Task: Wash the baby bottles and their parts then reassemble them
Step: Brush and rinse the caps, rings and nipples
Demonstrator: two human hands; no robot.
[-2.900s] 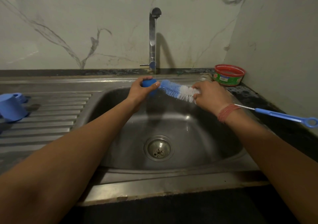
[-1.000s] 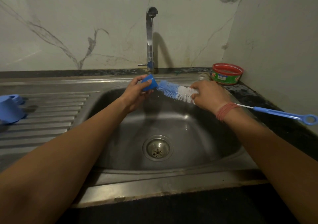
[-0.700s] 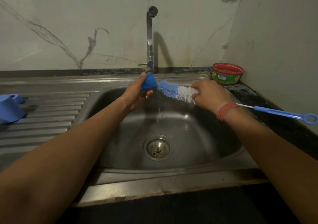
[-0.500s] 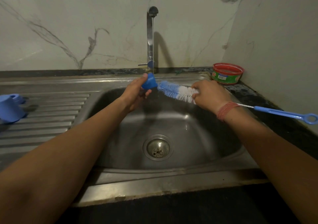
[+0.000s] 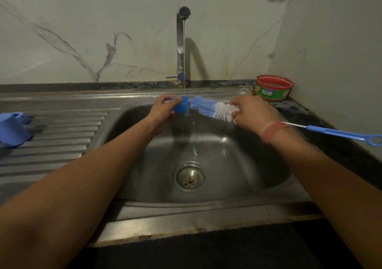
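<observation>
A small blue bottle cap [image 5: 181, 106] sits on its side under a thin stream of tap water, just beside the tip of a blue-and-white bottle brush [image 5: 213, 110] lying slanted above the basin.

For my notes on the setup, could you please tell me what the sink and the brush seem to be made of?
Sink: likely stainless steel, brushed grey metal with soft glints. Brush: blue and white bristles, probably nylon; twisted wire stem; glossy blue handle, apparently plastic.

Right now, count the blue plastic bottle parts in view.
2. One small blue cap held in the left hand under the tap; one blue cup on the drainboard. Others may lie out of frame.
</observation>
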